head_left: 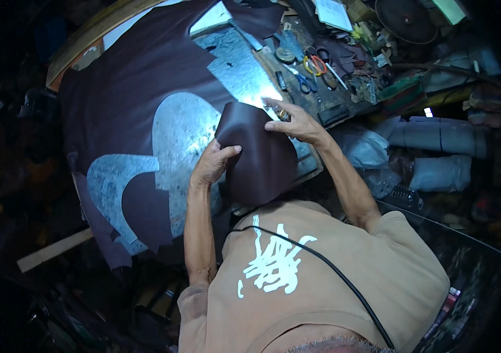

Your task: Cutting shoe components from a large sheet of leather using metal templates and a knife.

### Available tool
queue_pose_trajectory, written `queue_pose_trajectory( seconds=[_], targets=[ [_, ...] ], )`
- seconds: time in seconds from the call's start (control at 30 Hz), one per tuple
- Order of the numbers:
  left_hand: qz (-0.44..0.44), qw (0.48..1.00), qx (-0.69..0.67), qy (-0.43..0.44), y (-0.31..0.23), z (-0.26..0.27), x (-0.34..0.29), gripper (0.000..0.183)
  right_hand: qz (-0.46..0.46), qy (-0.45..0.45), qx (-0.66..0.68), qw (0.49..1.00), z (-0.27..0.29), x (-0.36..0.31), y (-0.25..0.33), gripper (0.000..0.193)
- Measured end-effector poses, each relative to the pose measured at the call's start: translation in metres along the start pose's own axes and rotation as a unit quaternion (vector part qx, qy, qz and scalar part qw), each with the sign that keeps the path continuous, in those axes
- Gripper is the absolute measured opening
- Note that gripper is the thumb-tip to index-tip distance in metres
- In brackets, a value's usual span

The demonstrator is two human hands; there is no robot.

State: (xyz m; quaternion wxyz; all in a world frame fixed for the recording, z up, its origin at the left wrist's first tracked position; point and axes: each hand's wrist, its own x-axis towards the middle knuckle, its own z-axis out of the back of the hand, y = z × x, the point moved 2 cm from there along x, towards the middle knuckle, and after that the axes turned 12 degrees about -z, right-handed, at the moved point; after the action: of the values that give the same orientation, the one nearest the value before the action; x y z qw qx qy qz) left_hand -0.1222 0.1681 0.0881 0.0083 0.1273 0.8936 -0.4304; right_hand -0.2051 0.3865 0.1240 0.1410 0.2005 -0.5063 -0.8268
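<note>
Brown piece (260,159) held centrally at the mottled grey bench (183,126).
Clamped by left hand (212,162); touched by right hand (299,123), closure unclear. Cut brown sheet (115,94) spread at 10 o'clock, scissors (298,75) laid at 1, pale roll (439,137) seen at 3.

Cool, bluish light pools on the bench (183,132), flaring near-white just above centre, with a faint sheen on the held brown sheet (260,162). The left side sinks into near-black; fisheye distortion bows the bench's upper-left edge.
</note>
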Motion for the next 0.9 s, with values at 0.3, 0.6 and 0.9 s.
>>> queue_pose_trajectory(
  seconds=[0.3,0.6,0.9],
  targets=[
    [0.036,0.890,0.424,-0.163,0.017,0.036,0.052,0.056,-0.170,0.083,0.074,0.979,0.056,0.008,-0.031,0.043],
    [-0.205,0.545,0.788,-0.199,0.069,0.058,0.060,0.037,0.022,0.010,0.012,1.000,0.164,0.200,0.012,0.039],
    [-0.154,0.542,0.796,-0.220,0.068,0.054,0.061,0.037,0.063,-0.208,0.422,0.880,0.212,0.339,0.001,0.018]
  ],
)
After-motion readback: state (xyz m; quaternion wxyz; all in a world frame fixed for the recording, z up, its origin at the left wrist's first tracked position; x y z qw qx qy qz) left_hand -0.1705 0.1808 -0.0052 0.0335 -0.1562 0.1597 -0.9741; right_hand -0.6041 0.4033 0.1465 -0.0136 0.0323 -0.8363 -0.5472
